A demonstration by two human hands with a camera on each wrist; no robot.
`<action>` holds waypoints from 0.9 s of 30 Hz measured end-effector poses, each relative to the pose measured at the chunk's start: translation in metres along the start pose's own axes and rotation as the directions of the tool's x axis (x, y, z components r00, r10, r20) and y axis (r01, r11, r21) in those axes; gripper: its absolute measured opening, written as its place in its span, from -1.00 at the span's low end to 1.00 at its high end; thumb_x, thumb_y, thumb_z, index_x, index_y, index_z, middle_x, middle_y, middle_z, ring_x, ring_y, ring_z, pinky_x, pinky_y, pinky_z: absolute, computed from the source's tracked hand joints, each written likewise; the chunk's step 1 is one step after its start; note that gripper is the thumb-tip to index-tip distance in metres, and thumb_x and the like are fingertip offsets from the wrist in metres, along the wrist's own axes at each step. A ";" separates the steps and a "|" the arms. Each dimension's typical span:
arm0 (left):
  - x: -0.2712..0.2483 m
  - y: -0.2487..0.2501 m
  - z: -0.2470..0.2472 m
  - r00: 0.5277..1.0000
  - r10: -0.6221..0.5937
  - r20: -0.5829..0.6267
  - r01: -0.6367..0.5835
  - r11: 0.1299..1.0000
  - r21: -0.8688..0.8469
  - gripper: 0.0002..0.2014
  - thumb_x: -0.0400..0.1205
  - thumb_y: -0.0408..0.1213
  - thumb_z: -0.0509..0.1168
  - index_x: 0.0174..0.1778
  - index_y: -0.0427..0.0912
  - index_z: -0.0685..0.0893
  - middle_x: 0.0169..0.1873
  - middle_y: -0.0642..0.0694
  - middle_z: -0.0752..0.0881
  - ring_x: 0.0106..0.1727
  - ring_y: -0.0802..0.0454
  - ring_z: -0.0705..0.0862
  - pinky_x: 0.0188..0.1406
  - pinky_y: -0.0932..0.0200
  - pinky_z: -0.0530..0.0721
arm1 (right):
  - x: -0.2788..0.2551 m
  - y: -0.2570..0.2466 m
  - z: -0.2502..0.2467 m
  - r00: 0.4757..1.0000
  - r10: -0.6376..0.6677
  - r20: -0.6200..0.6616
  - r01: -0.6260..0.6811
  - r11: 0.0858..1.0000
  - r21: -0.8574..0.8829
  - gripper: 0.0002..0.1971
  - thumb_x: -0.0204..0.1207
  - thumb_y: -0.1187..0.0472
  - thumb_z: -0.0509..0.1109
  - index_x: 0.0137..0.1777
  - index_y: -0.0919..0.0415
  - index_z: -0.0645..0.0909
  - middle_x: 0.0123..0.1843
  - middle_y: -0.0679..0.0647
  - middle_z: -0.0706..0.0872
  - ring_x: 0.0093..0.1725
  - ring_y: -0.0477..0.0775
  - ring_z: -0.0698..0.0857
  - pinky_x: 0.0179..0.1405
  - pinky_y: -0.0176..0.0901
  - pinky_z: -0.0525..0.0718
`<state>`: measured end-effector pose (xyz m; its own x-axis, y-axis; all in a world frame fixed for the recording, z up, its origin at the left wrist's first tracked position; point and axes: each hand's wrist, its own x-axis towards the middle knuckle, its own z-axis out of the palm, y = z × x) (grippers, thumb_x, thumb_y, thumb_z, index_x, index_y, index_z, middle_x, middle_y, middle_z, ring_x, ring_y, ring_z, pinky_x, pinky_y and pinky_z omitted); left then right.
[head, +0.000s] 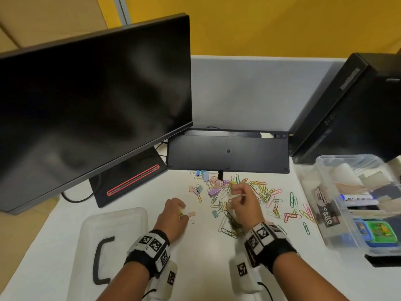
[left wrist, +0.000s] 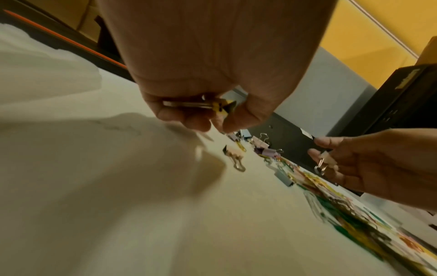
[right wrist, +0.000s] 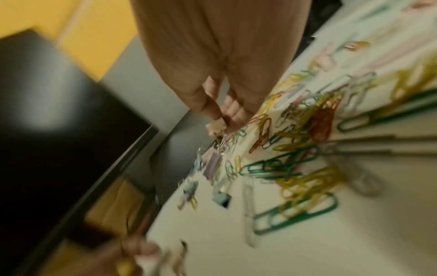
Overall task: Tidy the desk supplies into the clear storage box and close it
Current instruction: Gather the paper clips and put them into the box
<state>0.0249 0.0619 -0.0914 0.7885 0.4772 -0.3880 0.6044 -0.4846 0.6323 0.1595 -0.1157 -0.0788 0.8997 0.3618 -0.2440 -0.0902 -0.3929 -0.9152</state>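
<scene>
From the head view, the clear storage box (head: 347, 203) sits open at the desk's right, holding markers and small packs, its lid (head: 112, 240) lying left. At the left wrist, the left hand (left wrist: 208, 104) curls around a yellow binder clip (left wrist: 222, 108). At the right wrist, the right hand (right wrist: 220, 104) pinches a beige binder clip (right wrist: 216, 127) above scattered paper clips (right wrist: 295, 149).

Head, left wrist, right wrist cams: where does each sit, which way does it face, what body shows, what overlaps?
Head: worn on the head, looks forward and down at the white desk; both forearms show, left hand and right hand.
Left wrist: looks along the left hand, which grips a yellow binder clip; the right hand shows too.
Right wrist: looks along the right hand, blurred.
Shared: all three show the scattered coloured paper clips.
</scene>
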 end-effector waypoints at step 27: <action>-0.016 0.015 0.005 0.982 0.118 -0.146 -0.118 0.993 0.008 -0.90 0.67 -0.32 0.19 0.01 -0.01 0.52 -0.01 -0.02 0.62 0.00 0.04 0.60 0.02 0.26 0.45 | -0.023 -0.043 -0.041 0.900 -0.005 0.435 0.262 0.805 -0.533 -0.75 0.63 -0.10 0.21 -0.01 0.09 0.46 -0.13 0.04 0.67 -0.19 0.03 0.62 -0.17 -0.11 0.59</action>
<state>0.0219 0.0437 -0.0789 0.8291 0.5187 -0.2085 0.5079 -0.5433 0.6685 0.1604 -0.1417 -0.0213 0.6248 0.6954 -0.3550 0.3904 -0.6720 -0.6293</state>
